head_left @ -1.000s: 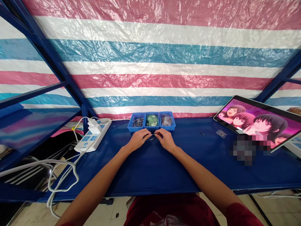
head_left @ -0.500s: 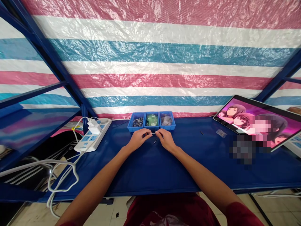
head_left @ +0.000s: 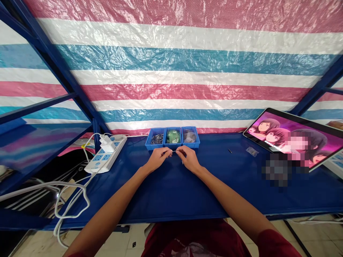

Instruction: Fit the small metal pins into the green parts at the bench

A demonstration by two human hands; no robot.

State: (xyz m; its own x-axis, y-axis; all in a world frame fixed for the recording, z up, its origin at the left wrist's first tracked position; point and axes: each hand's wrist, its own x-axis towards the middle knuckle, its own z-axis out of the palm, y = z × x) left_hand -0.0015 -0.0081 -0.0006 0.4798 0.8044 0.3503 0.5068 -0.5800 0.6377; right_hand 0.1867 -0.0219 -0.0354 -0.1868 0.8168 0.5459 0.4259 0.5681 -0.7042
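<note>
My left hand point(head_left: 159, 157) and my right hand point(head_left: 189, 157) meet over the blue table, fingertips pinched on the two ends of a thin, light-coloured rod point(head_left: 174, 151). Just behind them stand three blue bins side by side. Dark, slender metal pieces fill the left bin point(head_left: 155, 146). Green packaging with small pale pieces lies in the middle bin point(head_left: 173, 145), and clear plastic bags are in the right bin point(head_left: 190, 145). Something small and pale shows under my right hand, too small to make out.
A white power strip point(head_left: 107, 160) with a plugged-in charger point(head_left: 107, 144) and cables lies at the left. To the right are a small dark piece point(head_left: 229, 151), a clear plastic bag point(head_left: 252, 151), a blurred dark object point(head_left: 277, 169) and a tilted tablet point(head_left: 292, 139) showing a cartoon.
The dark pen-like piece that hung below my right fingers no longer shows there. My right fingertips have shifted slightly left, and the thin rod stays between my hands.
</note>
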